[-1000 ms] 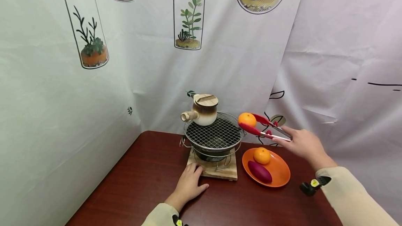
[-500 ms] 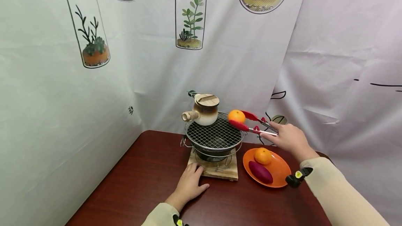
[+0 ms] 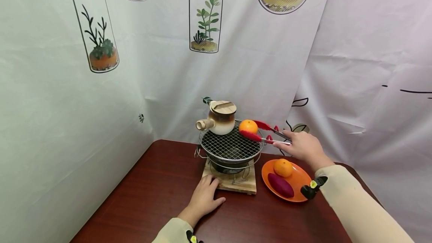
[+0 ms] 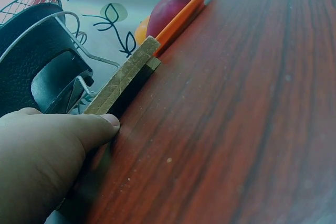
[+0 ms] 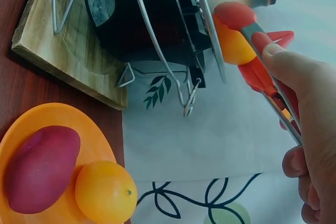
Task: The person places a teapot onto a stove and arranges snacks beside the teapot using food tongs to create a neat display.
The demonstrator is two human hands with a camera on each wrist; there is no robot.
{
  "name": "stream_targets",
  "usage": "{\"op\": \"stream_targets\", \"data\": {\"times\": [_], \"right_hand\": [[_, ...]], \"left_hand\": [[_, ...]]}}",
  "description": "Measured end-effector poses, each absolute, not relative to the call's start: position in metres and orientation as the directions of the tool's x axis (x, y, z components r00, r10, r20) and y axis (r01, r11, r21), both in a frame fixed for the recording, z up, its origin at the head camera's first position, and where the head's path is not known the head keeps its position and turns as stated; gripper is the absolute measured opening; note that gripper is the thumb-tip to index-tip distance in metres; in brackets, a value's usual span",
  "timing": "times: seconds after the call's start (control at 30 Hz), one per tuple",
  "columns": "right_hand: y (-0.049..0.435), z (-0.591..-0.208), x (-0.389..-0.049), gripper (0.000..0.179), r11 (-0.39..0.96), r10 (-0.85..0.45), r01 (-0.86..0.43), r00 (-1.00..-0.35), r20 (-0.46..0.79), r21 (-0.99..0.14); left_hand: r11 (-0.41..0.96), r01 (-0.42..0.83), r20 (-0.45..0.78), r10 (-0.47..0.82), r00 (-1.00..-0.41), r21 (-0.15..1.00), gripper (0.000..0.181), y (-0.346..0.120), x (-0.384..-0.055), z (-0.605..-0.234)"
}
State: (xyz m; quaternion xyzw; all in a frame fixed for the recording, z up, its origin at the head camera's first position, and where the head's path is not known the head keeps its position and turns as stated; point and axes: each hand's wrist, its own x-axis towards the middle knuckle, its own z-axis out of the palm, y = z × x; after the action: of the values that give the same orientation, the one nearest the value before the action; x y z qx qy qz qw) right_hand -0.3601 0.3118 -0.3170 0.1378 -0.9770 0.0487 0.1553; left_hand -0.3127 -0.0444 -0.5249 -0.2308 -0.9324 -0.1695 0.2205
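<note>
Gripping the tongs [image 3: 250,135] in the right hand [image 3: 303,147] with curled fingers, pinching an orange [image 3: 248,125] with them over the grill [image 3: 227,148], to the right of the pot [image 3: 223,125]; cannot tell whether touching the mesh. Probably light, firm with a little give, smooth enough to roll or slip, and likely to bruise under a hard squeeze. Best held gently across the widest part. Touching the board [image 3: 241,188] beneath the grill with relaxed fingers of the left hand [image 3: 203,198]. Farther out, on the plate [image 3: 302,183]: another orange [image 3: 282,167], a sweet potato [image 3: 281,185].
</note>
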Motion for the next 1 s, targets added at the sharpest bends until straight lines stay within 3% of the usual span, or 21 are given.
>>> {"op": "stream_targets", "data": {"times": [1.0], "right_hand": [[0.3093,-0.3169,-0.3578,0.085,0.955,-0.274,-0.296,-0.909,0.314,-0.024]], "left_hand": [[0.835,0.506,0.495,0.353,-0.794,0.216,0.055,-0.0435,-0.3124,-0.5248]]}}
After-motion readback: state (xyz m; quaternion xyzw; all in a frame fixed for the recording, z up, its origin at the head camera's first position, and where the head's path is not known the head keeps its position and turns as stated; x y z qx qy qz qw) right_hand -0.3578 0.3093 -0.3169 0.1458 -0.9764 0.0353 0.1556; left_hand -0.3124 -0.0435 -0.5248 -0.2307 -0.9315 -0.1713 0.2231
